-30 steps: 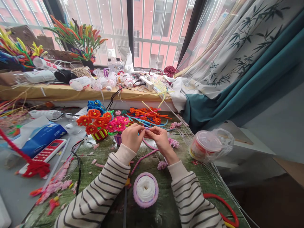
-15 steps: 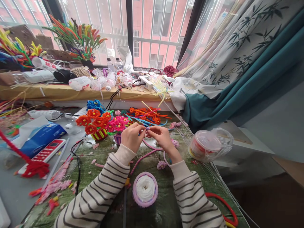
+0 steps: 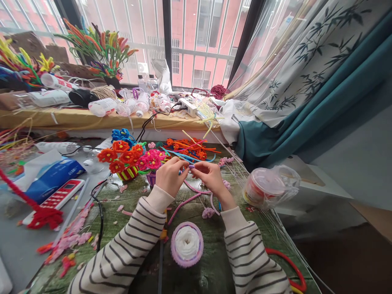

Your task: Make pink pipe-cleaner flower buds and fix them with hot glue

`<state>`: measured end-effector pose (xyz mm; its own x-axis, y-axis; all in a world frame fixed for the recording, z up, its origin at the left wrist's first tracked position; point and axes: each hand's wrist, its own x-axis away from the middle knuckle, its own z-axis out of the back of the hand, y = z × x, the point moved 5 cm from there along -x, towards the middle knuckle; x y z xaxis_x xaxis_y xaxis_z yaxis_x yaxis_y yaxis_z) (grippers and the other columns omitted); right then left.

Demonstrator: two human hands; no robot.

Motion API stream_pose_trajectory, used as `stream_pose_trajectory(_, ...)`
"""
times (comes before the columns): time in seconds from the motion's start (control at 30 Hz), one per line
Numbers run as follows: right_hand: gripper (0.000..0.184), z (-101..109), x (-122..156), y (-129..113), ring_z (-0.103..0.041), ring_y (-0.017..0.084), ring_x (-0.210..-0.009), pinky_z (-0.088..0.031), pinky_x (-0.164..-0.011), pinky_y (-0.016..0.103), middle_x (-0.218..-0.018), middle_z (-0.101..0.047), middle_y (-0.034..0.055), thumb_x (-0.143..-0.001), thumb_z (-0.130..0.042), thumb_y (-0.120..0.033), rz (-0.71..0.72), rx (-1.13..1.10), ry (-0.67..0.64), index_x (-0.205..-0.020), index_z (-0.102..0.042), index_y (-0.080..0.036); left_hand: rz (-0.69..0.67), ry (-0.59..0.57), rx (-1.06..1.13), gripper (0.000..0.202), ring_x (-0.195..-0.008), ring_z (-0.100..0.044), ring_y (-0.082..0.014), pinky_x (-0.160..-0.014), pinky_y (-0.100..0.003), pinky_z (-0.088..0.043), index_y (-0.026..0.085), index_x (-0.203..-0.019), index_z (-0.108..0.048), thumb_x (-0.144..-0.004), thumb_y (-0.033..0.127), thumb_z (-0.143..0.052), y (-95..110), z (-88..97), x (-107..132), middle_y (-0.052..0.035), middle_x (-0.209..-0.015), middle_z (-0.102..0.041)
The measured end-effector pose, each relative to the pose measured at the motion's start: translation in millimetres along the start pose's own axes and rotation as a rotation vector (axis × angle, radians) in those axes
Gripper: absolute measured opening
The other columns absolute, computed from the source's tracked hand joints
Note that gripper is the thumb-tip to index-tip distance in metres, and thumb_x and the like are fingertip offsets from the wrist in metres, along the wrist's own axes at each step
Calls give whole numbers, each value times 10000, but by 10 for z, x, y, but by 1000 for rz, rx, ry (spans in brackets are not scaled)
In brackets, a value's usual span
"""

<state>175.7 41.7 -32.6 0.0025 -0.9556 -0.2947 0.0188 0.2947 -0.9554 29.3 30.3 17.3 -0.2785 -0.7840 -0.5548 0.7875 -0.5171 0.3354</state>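
My left hand (image 3: 171, 177) and my right hand (image 3: 212, 179) meet over the middle of the table, fingertips pinched on a small purple fuzzy pipe-cleaner piece (image 3: 191, 166). Its exact shape is mostly hidden by the fingers. Beneath the hands lie pink pipe cleaners (image 3: 180, 208) and a pale pink pipe-cleaner flower (image 3: 208, 212). Nearer to me stands a small round pot with a lilac fuzzy rim (image 3: 173, 257), filled with white material (image 3: 186, 247). Just left of my left hand is a purple pot of magenta pipe-cleaner flowers (image 3: 152, 160).
Orange flowers (image 3: 121, 157) in a striped pot and blue flowers (image 3: 122, 136) stand at the left. Loose orange pipe cleaners (image 3: 196, 150) lie behind my hands. A plastic-wrapped tub (image 3: 265, 188) and thin wires edge the right side. A calculator (image 3: 61, 196) lies left.
My fingertips have shifted slightly apart around the purple piece, and a little more of it shows. The pot and flowers have stayed in place.
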Motion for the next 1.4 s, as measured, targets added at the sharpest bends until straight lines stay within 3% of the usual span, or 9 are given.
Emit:
stream_pose_trajectory(0.17,320,-2,4,16,-682,195,-586,-561,-582,295,-670,-710,48,-669,-800,-462,-14,-47,-6,-750,-698,-170,14,-53,1,149,-678,-612,-154,-593,-254,-396,192,-985,-712,-868,259,-649,-12,-12,-17,-8,-812,-672)
stream_pose_trajectory(0.4,323,-7,7,13,-678,196,-581,-556,-577,299,-675,-715,51,-666,-801,-462,-32,-45,-10,-758,-704,-168,22,-84,-31,277,-665,-606,-172,-568,-264,-357,178,-767,-695,-936,331,-539,-25,-27,-13,-45,-782,-689)
stream_pose_trajectory(0.57,338,-12,7,-12,-664,183,-561,-547,-578,301,-661,-713,49,-669,-791,-483,-27,-61,-6,-756,-723,-163,6,-106,42,139,-607,-584,-141,-576,-253,-378,193,-865,-711,-883,288,-610,-56,-85,-13,-15,-775,-693)
stream_pose_trajectory(0.8,319,-16,8,-31,-617,155,-512,-511,-527,274,-603,-690,43,-677,-785,-463,-17,-70,16,-727,-736,-151,58,-74,145,126,-551,-560,-117,-560,-228,-401,172,-774,-688,-857,247,-632,-83,-100,-37,1,-703,-702)
stream_pose_trajectory(1.4,183,-26,17,0,-664,203,-572,-530,-573,304,-659,-714,59,-811,-647,-326,66,284,-68,-784,-750,-177,-14,-135,122,116,-570,-585,-131,-567,-234,-411,173,-731,-674,-835,189,-625,-125,-197,-17,-14,-692,-699)
